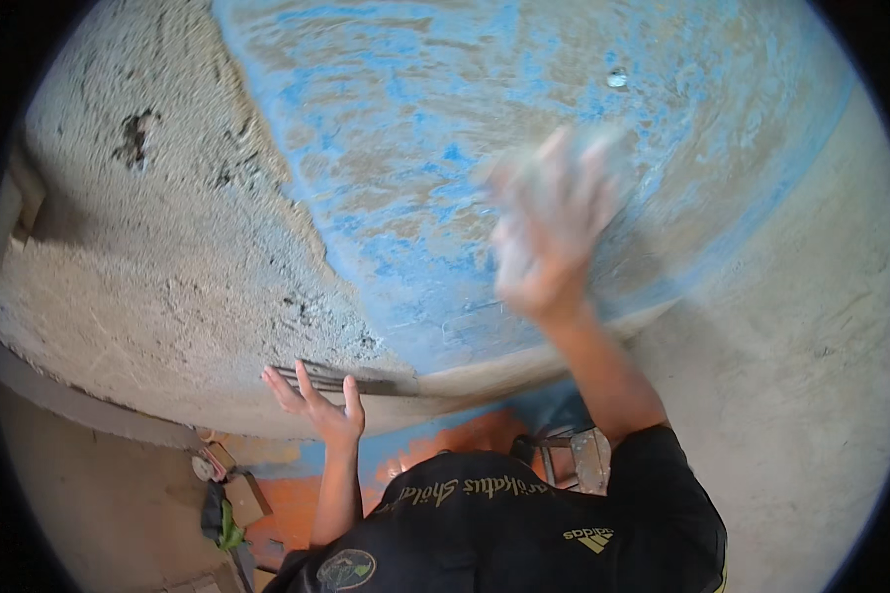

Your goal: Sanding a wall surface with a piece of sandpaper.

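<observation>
My right hand (pixel 552 222) is blurred and dusted white, raised against a wall patch of worn blue paint (pixel 430 193). Its fingers are spread over a pale flat piece (pixel 614 159), too smeared to name for sure. Grey-brown filler or plaster shows through the scuffed blue. My left hand (pixel 325 408) is lifted with the fingers apart and nothing in it. It is near the bottom of the rough bare plaster (pixel 185 237), where finger-like shadows fall; whether the fingertips touch is unclear.
Holes pit the plaster (pixel 137 139), and a small bright spot (pixel 617 77) marks the blue area. Below are an orange and blue floor (pixel 289 504), a paint-spotted wooden stool (pixel 589 459) and a cardboard box (pixel 247 498) beside a green item (pixel 230 528). A smooth grey surface (pixel 779 415) spans the right.
</observation>
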The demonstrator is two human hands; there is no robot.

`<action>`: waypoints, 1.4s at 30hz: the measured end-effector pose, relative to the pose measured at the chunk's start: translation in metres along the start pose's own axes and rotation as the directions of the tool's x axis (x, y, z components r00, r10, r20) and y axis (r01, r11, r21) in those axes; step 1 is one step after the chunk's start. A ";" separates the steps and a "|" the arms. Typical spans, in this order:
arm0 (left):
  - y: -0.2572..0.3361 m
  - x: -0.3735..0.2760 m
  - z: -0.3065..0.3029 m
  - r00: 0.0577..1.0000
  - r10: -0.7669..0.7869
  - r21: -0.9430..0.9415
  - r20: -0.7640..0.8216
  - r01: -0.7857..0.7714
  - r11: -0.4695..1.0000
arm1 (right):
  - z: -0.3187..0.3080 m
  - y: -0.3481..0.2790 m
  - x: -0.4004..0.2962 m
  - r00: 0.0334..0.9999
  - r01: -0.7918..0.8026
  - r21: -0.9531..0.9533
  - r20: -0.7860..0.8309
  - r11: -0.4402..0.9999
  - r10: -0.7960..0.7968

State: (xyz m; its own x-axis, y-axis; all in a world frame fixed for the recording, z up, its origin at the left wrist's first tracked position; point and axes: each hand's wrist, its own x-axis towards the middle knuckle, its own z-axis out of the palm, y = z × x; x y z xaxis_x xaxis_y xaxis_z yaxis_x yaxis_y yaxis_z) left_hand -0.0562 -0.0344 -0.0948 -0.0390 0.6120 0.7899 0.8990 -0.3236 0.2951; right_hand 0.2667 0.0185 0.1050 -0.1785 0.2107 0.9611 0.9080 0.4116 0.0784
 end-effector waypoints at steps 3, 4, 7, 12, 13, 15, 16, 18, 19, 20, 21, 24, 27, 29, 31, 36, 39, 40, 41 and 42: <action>0.005 0.004 0.001 0.998 -0.015 -0.031 -0.068 0.013 0.999 | -0.014 -0.007 0.051 0.996 -0.040 -0.040 -0.078 0.998 0.037; 0.004 0.004 0.002 0.994 -0.020 -0.054 -0.111 0.014 0.998 | -0.011 -0.015 0.053 1.000 0.000 -0.097 -0.008 0.995 -0.001; -0.002 0.010 0.003 0.985 -0.036 -0.068 -0.167 0.025 0.997 | 0.003 -0.029 -0.059 0.780 0.414 0.110 0.470 0.904 -0.414; -0.022 -0.001 -0.002 0.984 -0.090 -0.052 -0.152 0.083 0.995 | -0.001 -0.010 -0.068 0.651 0.467 0.240 0.558 0.851 -0.515; -0.028 -0.007 -0.003 0.986 -0.104 -0.044 -0.129 0.099 0.994 | -0.006 -0.015 -0.029 0.732 0.434 0.149 0.517 0.889 -0.444; -0.035 -0.014 -0.008 0.990 -0.100 -0.022 -0.102 0.098 0.995 | -0.014 -0.019 0.054 0.908 0.398 -0.135 0.200 0.907 -0.369; -0.035 -0.014 -0.006 0.992 -0.092 -0.023 -0.086 0.090 0.996 | -0.020 -0.022 0.059 0.908 0.397 -0.144 0.204 0.907 -0.365; -0.038 -0.014 -0.005 0.991 -0.095 -0.041 -0.093 0.092 0.995 | -0.028 -0.022 0.064 0.965 0.234 -0.227 0.170 0.945 -0.198; -0.041 -0.013 -0.004 0.989 -0.103 -0.050 -0.103 0.099 0.994 | -0.019 -0.022 0.032 0.874 0.373 -0.096 0.369 0.923 -0.315; -0.041 -0.010 -0.002 0.989 -0.100 -0.059 -0.105 0.094 0.994 | -0.010 -0.020 -0.017 0.728 0.476 0.052 0.537 0.878 -0.426; -0.039 -0.007 0.002 0.990 -0.096 -0.074 -0.098 0.089 0.993 | -0.012 -0.017 -0.062 0.634 0.377 0.232 0.642 0.897 -0.432; -0.047 -0.006 0.003 0.992 -0.079 -0.086 -0.098 0.071 0.994 | -0.015 -0.013 -0.072 0.503 0.221 0.405 0.732 0.887 -0.460; -0.049 -0.011 0.000 0.993 -0.069 -0.088 -0.091 0.061 0.994 | -0.020 -0.007 0.005 0.667 0.413 0.217 0.589 0.885 -0.456; -0.051 -0.012 -0.001 0.994 -0.059 -0.089 -0.088 0.051 0.995 | -0.037 -0.002 0.070 0.900 0.359 -0.178 0.326 0.916 -0.289; -0.045 -0.011 0.006 0.994 -0.056 -0.130 -0.089 0.044 0.991 | -0.041 -0.007 0.080 0.950 0.247 -0.182 0.239 0.952 -0.200; -0.034 -0.007 0.005 0.991 -0.077 -0.141 -0.106 0.062 0.988 | -0.029 -0.015 -0.049 0.497 0.069 0.432 0.767 0.899 -0.406; -0.034 -0.005 0.005 0.990 -0.088 -0.141 -0.110 0.072 0.987 | -0.041 -0.019 -0.009 0.414 -0.146 0.398 0.856 0.906 -0.309; -0.029 -0.014 -0.003 0.994 -0.067 -0.143 -0.085 0.054 0.988 | -0.048 -0.014 0.019 0.600 0.199 0.235 0.738 0.951 -0.308; -0.020 -0.019 -0.005 0.990 -0.103 -0.108 -0.096 0.092 0.990 | -0.053 -0.001 0.055 0.744 0.457 -0.024 0.558 0.889 -0.368; -0.014 -0.014 -0.011 0.993 -0.082 -0.090 -0.082 0.075 0.993 | -0.065 0.012 0.091 0.872 0.317 -0.041 0.405 0.948 -0.274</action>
State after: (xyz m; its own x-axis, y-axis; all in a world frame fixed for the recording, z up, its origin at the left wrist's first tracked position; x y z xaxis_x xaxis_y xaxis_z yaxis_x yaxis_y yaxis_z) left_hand -0.0730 -0.0464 -0.1044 -0.1488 0.5751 0.8044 0.8507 -0.3403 0.4006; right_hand 0.2858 -0.0151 0.2108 -0.5581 0.4297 0.7099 0.8195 0.4200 0.3900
